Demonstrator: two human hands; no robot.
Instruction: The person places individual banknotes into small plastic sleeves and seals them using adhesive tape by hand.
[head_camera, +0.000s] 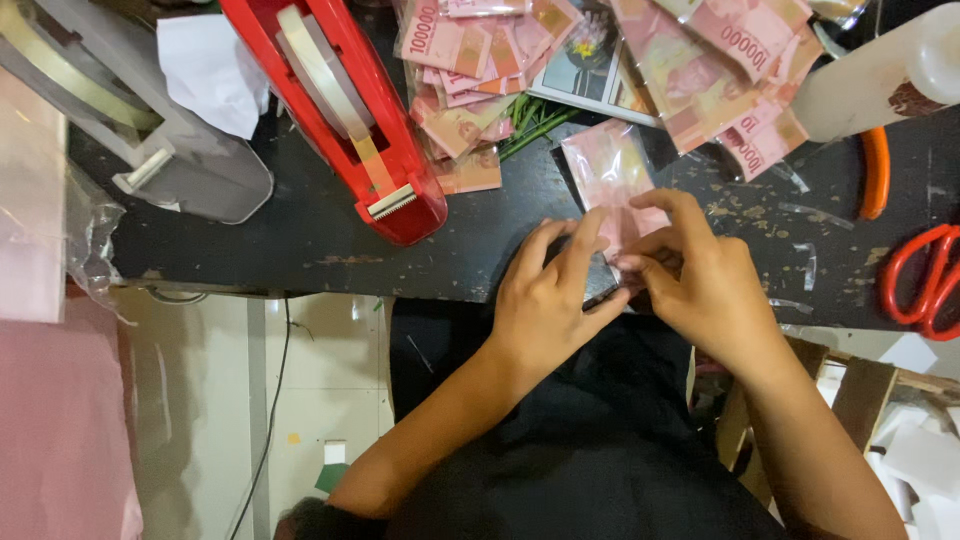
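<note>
- Pinching a pink note (607, 175) in clear wrap, both hands work at the table's (300, 235) near edge, where the wrap lies flat for folding.
- Left hand (548, 300): fingers bent narrow, tips pressing the note's lower edge.
- Right hand (700, 285): fingers curled, gripping its lower right corner.
- Red tape dispenser (350, 110) stands left of the note, cutter toward the hands, within reach.
- Note pile (470, 70) sits at the far edge; red scissors (925, 280) at the right edge.

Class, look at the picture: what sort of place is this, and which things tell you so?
Probably a home craft or gift-wrapping bench: a worn black table with a red tape dispenser, red-handled scissors, and heaps of pink banknotes in clear sleeves.
</note>
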